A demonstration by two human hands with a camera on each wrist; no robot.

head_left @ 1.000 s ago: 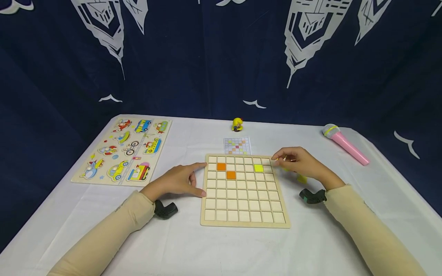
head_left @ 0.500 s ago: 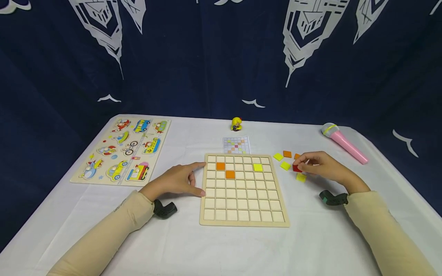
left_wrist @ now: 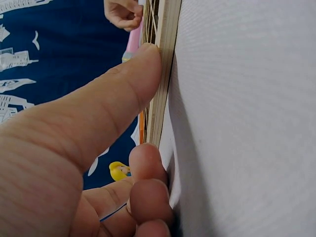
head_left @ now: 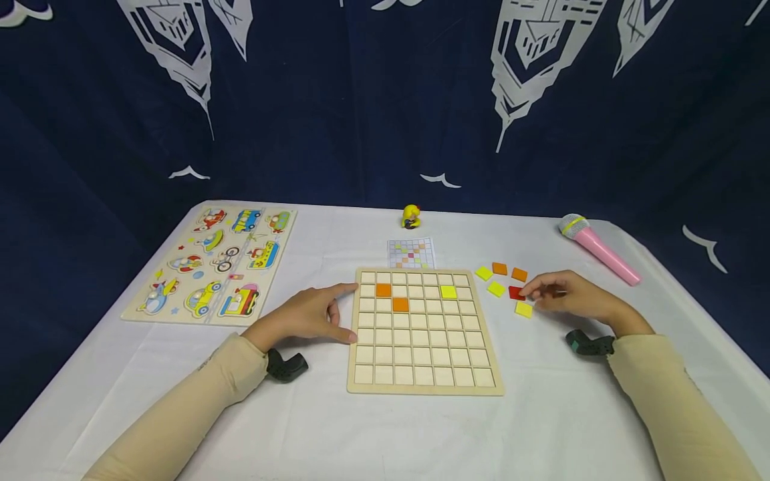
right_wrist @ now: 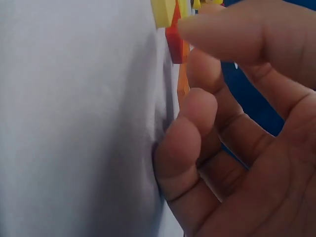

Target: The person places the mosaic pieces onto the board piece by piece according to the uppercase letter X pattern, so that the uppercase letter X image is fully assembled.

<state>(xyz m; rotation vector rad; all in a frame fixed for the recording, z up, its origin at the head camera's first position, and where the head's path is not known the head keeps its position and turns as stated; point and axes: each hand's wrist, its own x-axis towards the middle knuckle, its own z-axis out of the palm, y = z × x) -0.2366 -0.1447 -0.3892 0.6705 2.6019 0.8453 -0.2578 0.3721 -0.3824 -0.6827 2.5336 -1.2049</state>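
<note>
My left hand [head_left: 309, 312] rests at the left edge of a wooden grid board [head_left: 355, 361], its index finger and thumb stretched out to touch that edge. Up close in the left wrist view, the thumb [left_wrist: 123, 89] lies against the board's side. On the board sit two orange tiles [head_left: 400, 304] and one yellow tile [head_left: 448, 292]. My right hand [head_left: 565, 294] is right of the board, loosely curved, its fingertips right at a red tile [head_left: 516, 292] lying on the cloth. In the right wrist view the thumb tip overlaps the red tile [right_wrist: 175, 45].
Around the red tile lie two orange tiles [head_left: 499, 268] and several yellow tiles [head_left: 524, 309]. A printed pattern card [head_left: 412, 254] and a small yellow figurine [head_left: 411, 216] are behind the board. A vehicle puzzle board [head_left: 210, 267] lies left, a pink toy microphone [head_left: 601, 250] right.
My right hand has moved right from the board's upper right corner to the loose tiles, then slightly further right, uncovering the red and orange tiles. My left hand stays in place.
</note>
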